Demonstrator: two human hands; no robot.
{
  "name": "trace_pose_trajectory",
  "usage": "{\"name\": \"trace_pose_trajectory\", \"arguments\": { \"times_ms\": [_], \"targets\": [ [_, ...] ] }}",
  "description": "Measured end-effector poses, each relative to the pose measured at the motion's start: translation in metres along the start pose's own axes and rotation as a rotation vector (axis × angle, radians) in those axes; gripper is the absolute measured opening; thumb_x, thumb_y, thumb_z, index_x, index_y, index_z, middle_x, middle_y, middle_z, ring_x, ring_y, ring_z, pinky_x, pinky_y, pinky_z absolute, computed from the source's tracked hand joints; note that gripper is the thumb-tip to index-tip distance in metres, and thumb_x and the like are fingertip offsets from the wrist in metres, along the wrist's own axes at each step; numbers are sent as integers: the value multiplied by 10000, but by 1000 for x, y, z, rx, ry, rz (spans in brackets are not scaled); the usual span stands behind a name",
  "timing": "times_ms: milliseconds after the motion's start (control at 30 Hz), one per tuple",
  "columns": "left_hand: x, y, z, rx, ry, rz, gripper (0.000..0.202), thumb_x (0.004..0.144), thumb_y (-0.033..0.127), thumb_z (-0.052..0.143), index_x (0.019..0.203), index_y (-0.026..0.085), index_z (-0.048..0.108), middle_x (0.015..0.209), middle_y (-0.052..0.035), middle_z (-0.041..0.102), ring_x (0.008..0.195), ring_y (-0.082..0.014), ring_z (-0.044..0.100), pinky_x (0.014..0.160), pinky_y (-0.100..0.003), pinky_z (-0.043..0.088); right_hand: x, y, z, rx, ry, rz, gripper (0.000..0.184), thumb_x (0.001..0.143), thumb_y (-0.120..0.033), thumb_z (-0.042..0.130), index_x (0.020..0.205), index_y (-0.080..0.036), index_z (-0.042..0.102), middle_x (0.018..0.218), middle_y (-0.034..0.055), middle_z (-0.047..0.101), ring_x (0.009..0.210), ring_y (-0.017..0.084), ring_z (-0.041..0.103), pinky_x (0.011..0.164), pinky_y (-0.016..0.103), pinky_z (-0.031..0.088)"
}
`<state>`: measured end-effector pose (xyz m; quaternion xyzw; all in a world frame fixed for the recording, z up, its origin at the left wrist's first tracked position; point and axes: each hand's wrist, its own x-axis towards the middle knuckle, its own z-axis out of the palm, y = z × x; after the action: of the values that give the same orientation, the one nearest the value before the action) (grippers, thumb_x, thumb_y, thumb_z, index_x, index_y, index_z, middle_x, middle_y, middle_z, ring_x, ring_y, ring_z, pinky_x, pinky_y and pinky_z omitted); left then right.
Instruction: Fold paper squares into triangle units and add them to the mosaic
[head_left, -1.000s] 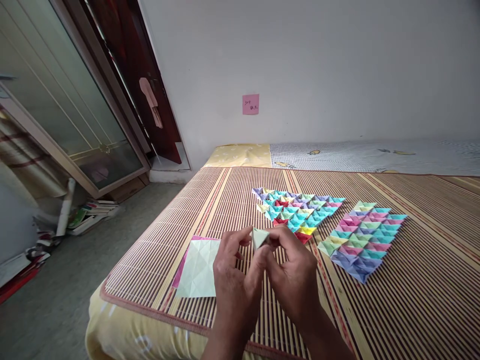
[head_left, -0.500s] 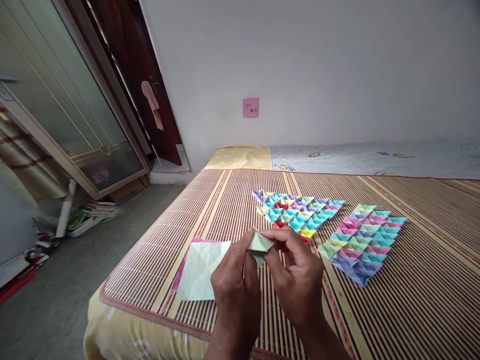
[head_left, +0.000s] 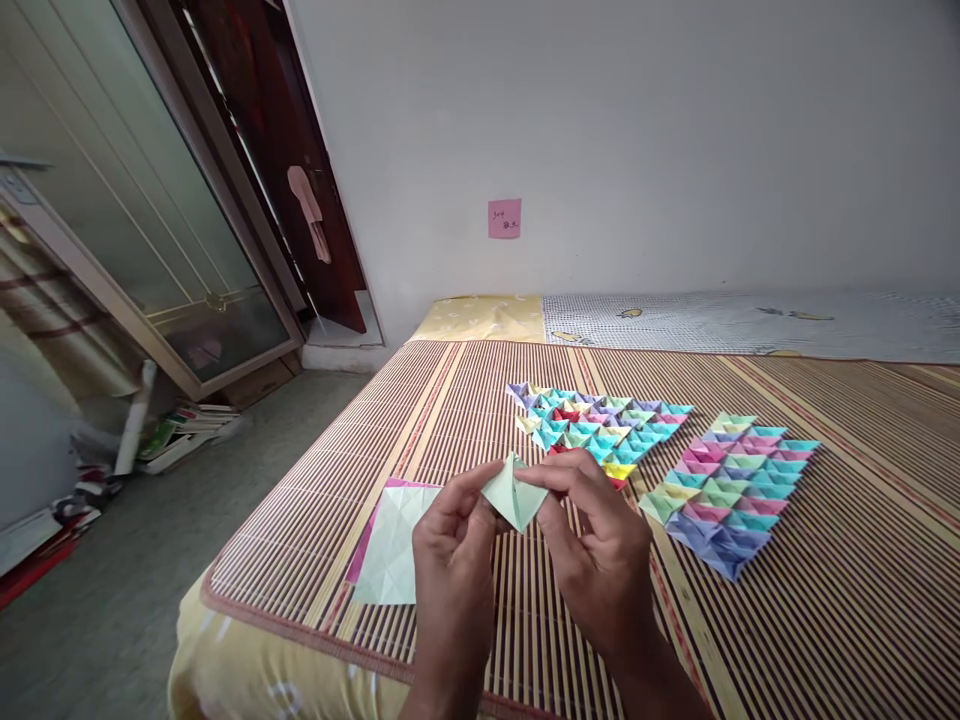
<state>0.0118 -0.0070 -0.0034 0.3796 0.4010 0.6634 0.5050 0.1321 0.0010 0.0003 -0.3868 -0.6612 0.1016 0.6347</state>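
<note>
Between my two hands is a small pale green folded paper piece, diamond-shaped with a crease down its middle. My left hand pinches its left corner between thumb and fingers. The right side is gripped by my right hand, whose index fingertip presses on the upper face. Just left of my left hand lies a creased pale green sheet on top of a magenta sheet. Beyond my hands lie rows of small folded paper boats in many colours, partly hidden by my right hand.
A second group of folded paper pieces lies to the right on the slatted bamboo mat. The bed's edge runs along the front left. A pink note is stuck to the wall. Books lie on the floor at left.
The folded paper has been turned so that a flatter diamond face shows. My left hand has shifted slightly left, its fingers now at the paper's left corner. The view has shifted slightly.
</note>
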Motion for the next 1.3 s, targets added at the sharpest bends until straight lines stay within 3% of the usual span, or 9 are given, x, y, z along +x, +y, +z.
{"name": "trace_pose_trajectory", "arguments": {
  "times_ms": [133,233,533,667,833,967,1100,1200,1300],
  "targets": [
    [-1,2,2,-75,11,-81,310,859,357,791,1116,184,772,868,-44,748,749,-131,657,704,-220,548,-1,5,-1,-168,-6,-137,326,956,-38,511,1083,-236,736,987,61,647,919,212,697,740,339,573],
    [-1,2,3,-87,16,-118,409,825,388,831,1163,177,743,804,-33,730,734,-143,669,663,-218,549,-1,6,0,-142,-12,-151,298,948,-45,547,1083,-244,723,972,55,664,909,218,702,755,351,583],
    [-3,-1,4,-11,-78,-71,282,879,365,755,1081,169,750,965,-84,763,822,-192,710,672,-255,569,-1,5,2,-99,-43,48,176,913,-74,591,915,-230,672,855,13,684,771,184,663,703,314,553],
    [-1,-1,4,-78,-89,-148,290,895,354,724,1105,157,754,824,-52,730,704,-150,660,632,-233,543,-3,4,1,-63,2,162,131,925,-126,601,909,-242,658,839,9,700,812,205,690,696,315,558],
    [4,2,0,-107,-86,-142,272,893,357,719,1056,155,797,864,-64,743,723,-137,636,683,-224,517,0,0,0,31,-46,91,186,902,-75,612,941,-251,658,912,17,703,903,211,699,758,318,564],
    [5,4,-4,-62,-181,-93,224,879,323,754,1046,182,801,920,-67,754,868,-183,664,811,-265,515,3,-3,-1,97,-89,33,181,910,-78,626,930,-253,669,909,11,675,894,198,684,772,307,547],
    [6,5,-6,-82,-242,-83,142,848,294,796,929,178,786,818,-44,735,767,-158,642,743,-243,504,1,-2,-3,210,-120,144,178,910,-85,629,948,-252,678,891,0,649,871,184,658,753,291,518],
    [9,6,-8,-167,-196,-98,144,812,290,834,866,169,776,699,-12,686,666,-125,604,668,-214,492,1,-2,-4,286,-153,203,176,885,-79,651,925,-246,690,858,-14,643,812,168,641,708,274,495],
    [12,8,-10,-243,-143,-111,171,780,293,858,868,166,785,740,-16,704,630,-104,585,630,-204,491,2,-3,-5,334,-168,205,153,886,-87,668,900,-238,690,858,-16,653,817,164,647,720,272,489]
  ]
}}
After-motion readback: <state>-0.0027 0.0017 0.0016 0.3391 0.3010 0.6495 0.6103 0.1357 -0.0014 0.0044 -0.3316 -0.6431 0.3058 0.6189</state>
